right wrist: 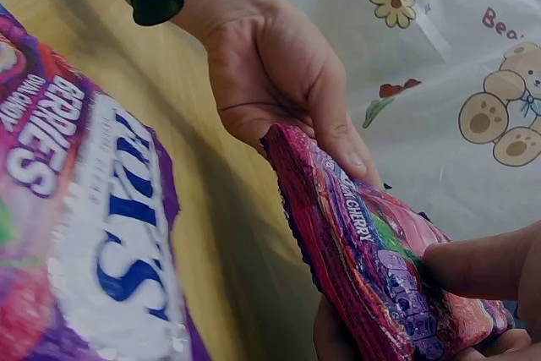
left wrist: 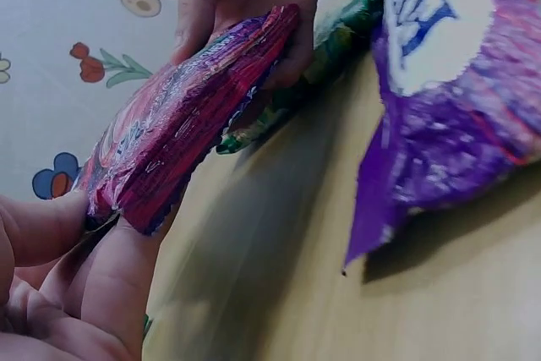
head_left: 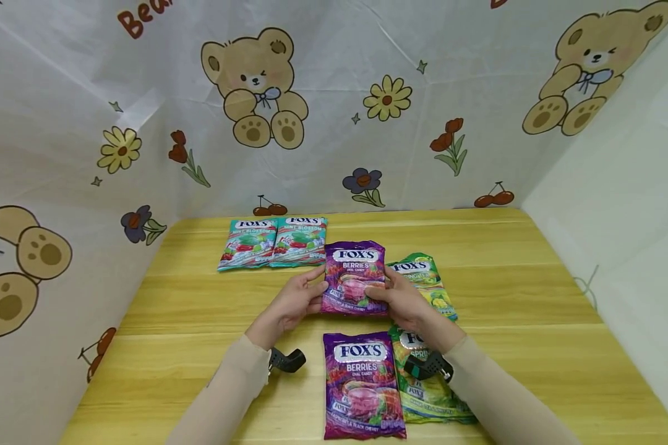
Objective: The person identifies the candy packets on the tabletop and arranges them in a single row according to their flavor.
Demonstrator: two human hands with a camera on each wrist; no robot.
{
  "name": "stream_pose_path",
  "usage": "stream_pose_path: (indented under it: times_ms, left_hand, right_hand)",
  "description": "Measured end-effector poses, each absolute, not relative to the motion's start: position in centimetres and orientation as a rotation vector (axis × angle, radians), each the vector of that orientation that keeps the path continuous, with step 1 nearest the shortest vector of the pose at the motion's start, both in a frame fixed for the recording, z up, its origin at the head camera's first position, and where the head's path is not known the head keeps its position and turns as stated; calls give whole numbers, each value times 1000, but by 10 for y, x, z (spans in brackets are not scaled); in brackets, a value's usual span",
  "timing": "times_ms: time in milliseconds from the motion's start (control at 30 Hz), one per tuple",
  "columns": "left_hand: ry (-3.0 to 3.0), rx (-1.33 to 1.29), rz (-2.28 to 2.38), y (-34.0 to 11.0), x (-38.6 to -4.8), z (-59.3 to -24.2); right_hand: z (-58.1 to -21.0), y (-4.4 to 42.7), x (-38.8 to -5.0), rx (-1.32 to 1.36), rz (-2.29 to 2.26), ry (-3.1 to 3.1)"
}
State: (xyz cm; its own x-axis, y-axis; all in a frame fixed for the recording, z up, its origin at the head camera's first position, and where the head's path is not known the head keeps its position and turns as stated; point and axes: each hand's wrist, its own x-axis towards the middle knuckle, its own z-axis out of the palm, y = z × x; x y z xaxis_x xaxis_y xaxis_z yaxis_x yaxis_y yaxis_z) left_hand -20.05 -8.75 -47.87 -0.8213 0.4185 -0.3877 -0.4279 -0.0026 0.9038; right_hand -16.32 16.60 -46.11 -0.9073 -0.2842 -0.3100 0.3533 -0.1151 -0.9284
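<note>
A purple bag of berries candy (head_left: 354, 278) is held up above the table between both hands. My left hand (head_left: 294, 301) pinches its left edge, thumb on the front and fingers behind, as the left wrist view also shows. On the right edge, my right hand (head_left: 409, 301) grips it with the thumb pressed on the printed front. A second purple berries bag (head_left: 362, 389) lies flat on the table below. Beside it is a green-yellow spring tea candy bag (head_left: 431, 395), partly covered by the right wrist. Another spring tea bag (head_left: 440, 293) lies behind the right hand.
Two teal mint blossom candy bags (head_left: 249, 244) lie side by side at the table's back left. The wooden table (head_left: 189, 346) meets a bear-printed cloth (head_left: 334, 148) at the back and left. Each wrist wears a black camera mount (head_left: 287, 360).
</note>
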Motion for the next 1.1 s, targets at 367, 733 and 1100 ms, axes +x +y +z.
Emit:
stream_pose_path:
  times_ms: [367, 733, 1100]
  left_hand:
    - [1787, -116, 1965, -70, -237, -472]
    - [2004, -278, 1927, -63, -274, -468]
    - [2077, -259, 1828, -58, -296, -462]
  right_hand:
    - [-458, 173, -207, 218, -2078, 1747]
    - [-465, 169, -254, 306, -2107, 1691]
    - [-468, 165, -283, 345, -2047, 1833]
